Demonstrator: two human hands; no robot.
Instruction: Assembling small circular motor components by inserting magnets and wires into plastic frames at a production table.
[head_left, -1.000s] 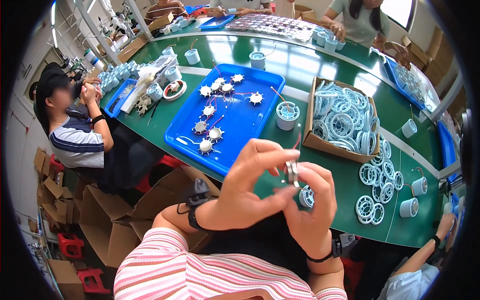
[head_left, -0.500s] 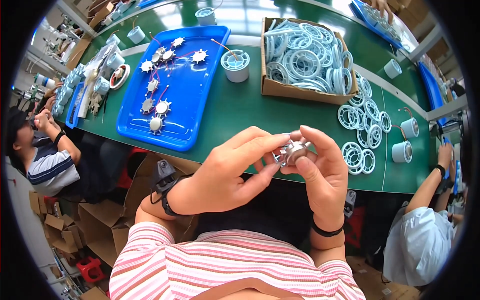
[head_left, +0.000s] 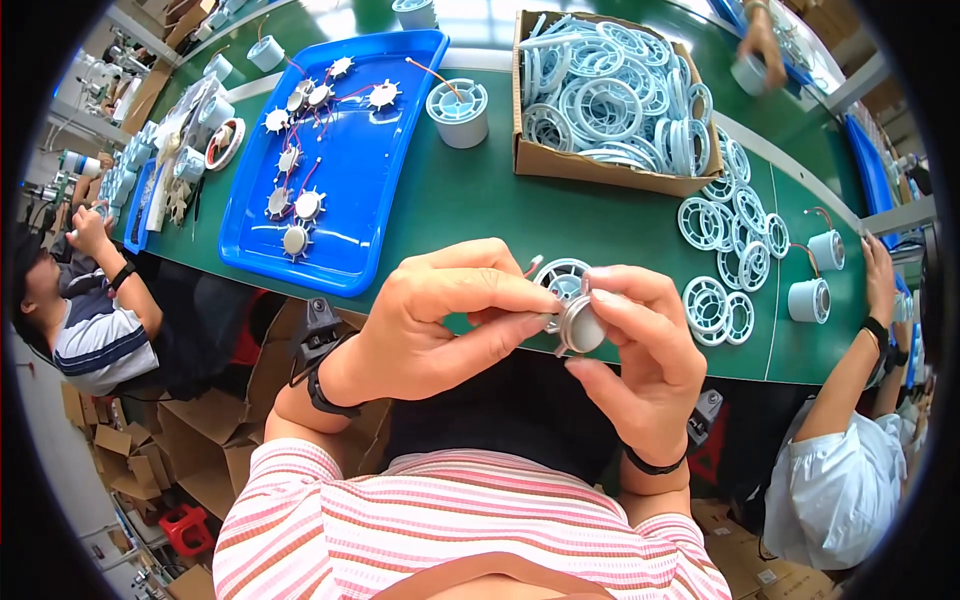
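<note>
Between my hands is a small round silver motor [head_left: 583, 326] with a domed face and short prongs round its edge. My left hand [head_left: 450, 315] pinches its left edge between thumb and fingers. My right hand [head_left: 648, 355] curls about the other side, fingertips at the upper rim and thumb just below the dome. Right behind the motor shows a light blue spoked ring [head_left: 563, 272], partly covered by my fingers; whether it is held or lies on the table I cannot tell. A small white connector on a red wire sticks up beside it.
A blue tray [head_left: 345, 215] holds several similar motors with wires. Behind my hands stand a light blue cup [head_left: 460, 128] and a cardboard box [head_left: 610, 175] full of rings. Loose rings [head_left: 705, 305] and two wired cups [head_left: 808, 300] lie right. Other people work at both sides.
The motor has tilted, so its domed face shows, and my right thumb has moved off it down and left. The ring now shows behind it. Another person's hand reaches a cup at the upper right.
</note>
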